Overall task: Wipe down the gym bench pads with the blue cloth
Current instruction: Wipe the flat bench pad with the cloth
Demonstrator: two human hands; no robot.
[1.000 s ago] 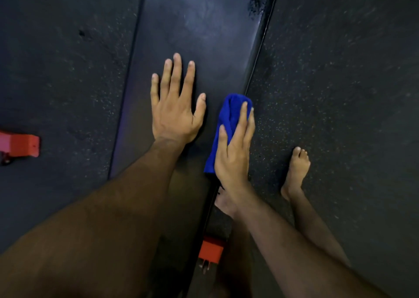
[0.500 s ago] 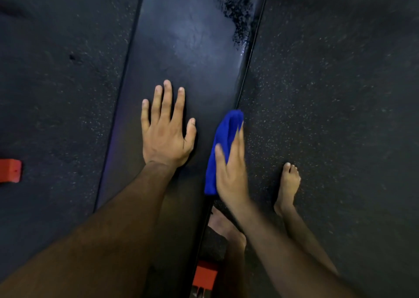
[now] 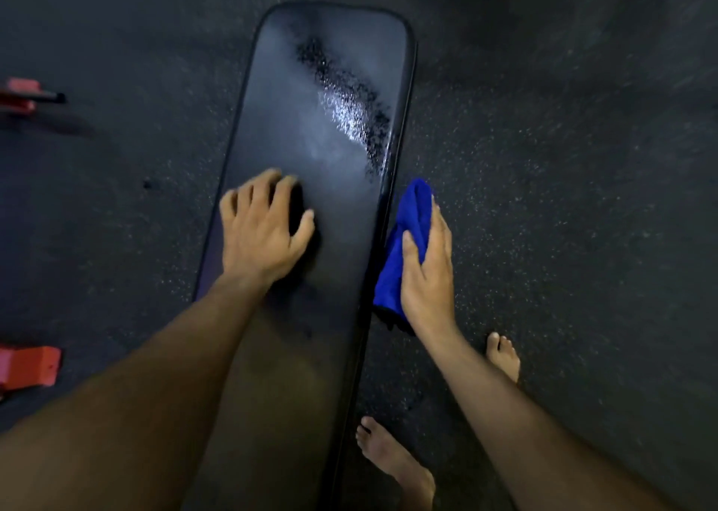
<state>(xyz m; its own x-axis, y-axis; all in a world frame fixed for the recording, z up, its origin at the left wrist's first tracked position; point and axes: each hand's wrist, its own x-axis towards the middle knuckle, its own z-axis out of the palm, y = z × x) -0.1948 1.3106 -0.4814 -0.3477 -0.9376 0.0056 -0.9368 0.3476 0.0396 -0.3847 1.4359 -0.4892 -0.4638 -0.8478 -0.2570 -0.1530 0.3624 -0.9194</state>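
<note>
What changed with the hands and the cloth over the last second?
The left hand, flat on the long black bench pad before, now has its fingers curled, fingertips touching. The right hand slid the folded blue cloth lower along the pad's right edge. The cloth stays held; the wet streak remains unwiped.

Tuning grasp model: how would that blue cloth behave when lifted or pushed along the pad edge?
Likely floppy: the blue cloth bunches and folds under the right hand. Probably light, since its free end droops. It may drag where the bench pad looks wet.
</note>
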